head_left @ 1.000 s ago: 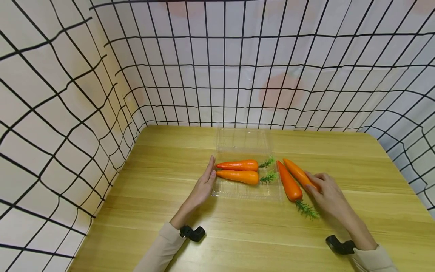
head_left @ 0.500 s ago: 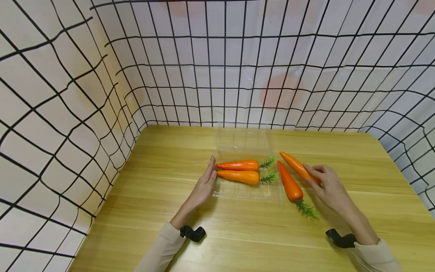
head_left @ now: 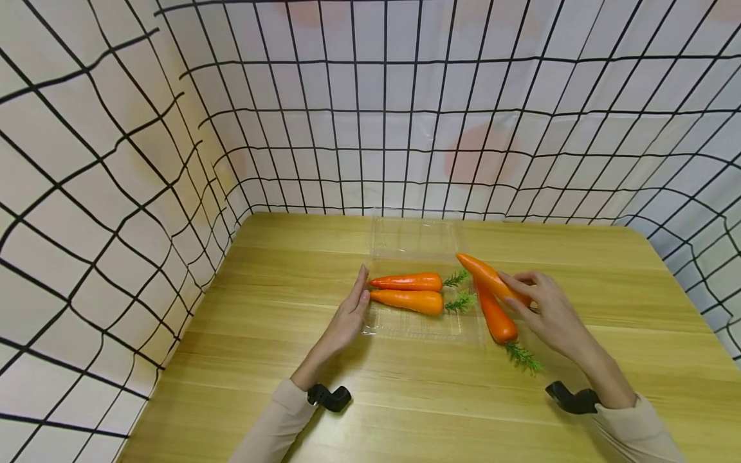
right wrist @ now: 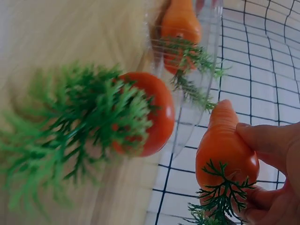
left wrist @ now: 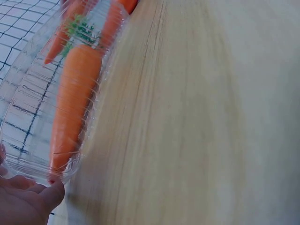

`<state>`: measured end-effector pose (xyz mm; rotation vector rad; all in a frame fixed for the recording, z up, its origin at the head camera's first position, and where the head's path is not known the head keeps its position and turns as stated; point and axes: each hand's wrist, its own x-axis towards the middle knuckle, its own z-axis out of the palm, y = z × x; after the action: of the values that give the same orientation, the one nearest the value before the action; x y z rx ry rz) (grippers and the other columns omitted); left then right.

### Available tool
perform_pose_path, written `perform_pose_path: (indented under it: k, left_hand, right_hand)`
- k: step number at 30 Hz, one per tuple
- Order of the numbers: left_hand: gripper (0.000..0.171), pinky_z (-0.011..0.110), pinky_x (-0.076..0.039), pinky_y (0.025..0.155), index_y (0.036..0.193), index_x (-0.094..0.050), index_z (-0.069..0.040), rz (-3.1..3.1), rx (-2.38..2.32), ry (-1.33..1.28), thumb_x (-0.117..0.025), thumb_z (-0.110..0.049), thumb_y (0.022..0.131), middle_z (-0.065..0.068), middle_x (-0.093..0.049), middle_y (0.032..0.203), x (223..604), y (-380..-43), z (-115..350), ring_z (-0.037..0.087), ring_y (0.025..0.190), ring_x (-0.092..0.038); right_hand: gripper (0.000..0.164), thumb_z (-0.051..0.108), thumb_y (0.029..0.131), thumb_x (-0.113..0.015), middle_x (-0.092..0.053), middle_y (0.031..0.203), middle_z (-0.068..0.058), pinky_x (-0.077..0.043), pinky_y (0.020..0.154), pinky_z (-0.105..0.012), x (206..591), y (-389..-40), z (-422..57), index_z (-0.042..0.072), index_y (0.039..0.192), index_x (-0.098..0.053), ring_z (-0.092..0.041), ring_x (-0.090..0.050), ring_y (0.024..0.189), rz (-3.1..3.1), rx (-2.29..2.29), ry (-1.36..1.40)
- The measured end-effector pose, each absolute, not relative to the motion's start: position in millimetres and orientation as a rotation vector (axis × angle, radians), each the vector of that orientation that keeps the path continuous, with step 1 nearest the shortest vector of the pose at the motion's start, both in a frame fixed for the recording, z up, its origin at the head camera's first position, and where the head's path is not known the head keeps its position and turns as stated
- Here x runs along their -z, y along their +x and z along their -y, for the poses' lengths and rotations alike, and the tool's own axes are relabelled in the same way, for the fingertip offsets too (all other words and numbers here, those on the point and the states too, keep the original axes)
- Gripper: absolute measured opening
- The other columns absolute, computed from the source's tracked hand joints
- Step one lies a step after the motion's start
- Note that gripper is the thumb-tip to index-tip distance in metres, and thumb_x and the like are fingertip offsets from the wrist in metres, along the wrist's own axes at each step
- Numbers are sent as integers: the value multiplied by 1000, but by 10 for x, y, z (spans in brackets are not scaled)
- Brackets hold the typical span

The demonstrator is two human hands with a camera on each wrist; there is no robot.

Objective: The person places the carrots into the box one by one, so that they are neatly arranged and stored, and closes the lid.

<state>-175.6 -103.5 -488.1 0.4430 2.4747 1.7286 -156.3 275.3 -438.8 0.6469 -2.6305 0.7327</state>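
Note:
My left hand touches the left end of a clear plastic clamshell box, fingers straight along its wall. Side by side in the box lie two toy carrots, a redder one behind and an orange one in front, their leafy tops toward the right. Between thumb and fingers, my right hand pinches a third carrot near its thick end, tip pointing to the box. Its green top shows in the right wrist view. Below it a fourth carrot lies on the table, partly overlapped.
The box's clear lid lies folded back behind its base. Black wire mesh over white sheeting rises along the back and both sides of the wooden table.
The right hand has carried its carrot up and to the left, so that it now overlaps the carrot on the table. The left hand has stayed at the box.

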Motion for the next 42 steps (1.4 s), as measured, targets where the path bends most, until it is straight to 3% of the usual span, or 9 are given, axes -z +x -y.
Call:
perform_pose_path:
  k: [7,15,30,42]
  left_hand:
    - [59,54,-13,131,167,-4,-5,-2477,-1723,442,-29,-14,115,17,-11,174,4885,-1762,1039,35,161,-13]
    - [58,53,-13,131,167,-4,-7,-2465,-1740,439,-29,-15,115,16,-11,174,4900,-1766,1033,34,161,-14]
    - [59,54,-14,131,167,-3,-6,-2470,-1738,446,-29,-13,115,18,-11,174,4887,-1757,1035,35,160,-15]
    - [59,55,-13,131,167,-3,-6,-2471,-1719,433,-30,-14,115,17,-11,174,4882,-1760,1032,35,161,-13]
  right_hand:
    - [50,8,96,-73,-63,121,-18,-39,75,-33,4313,-1582,-2654,9,145,-62,-27,-53,102,2678,-792,679]
    - [46,9,98,-71,-62,124,-17,-45,84,-46,4259,-1598,-2500,9,143,-63,-32,-53,115,2699,-836,732]
    - [49,-1,89,-76,-65,121,-12,-46,81,-39,4212,-1637,-2247,7,137,-68,-27,-56,110,2611,-766,924]
    - [45,4,92,-76,-66,121,-9,-51,82,-40,4233,-1655,-2086,10,136,-69,-25,-58,110,2614,-769,1012]
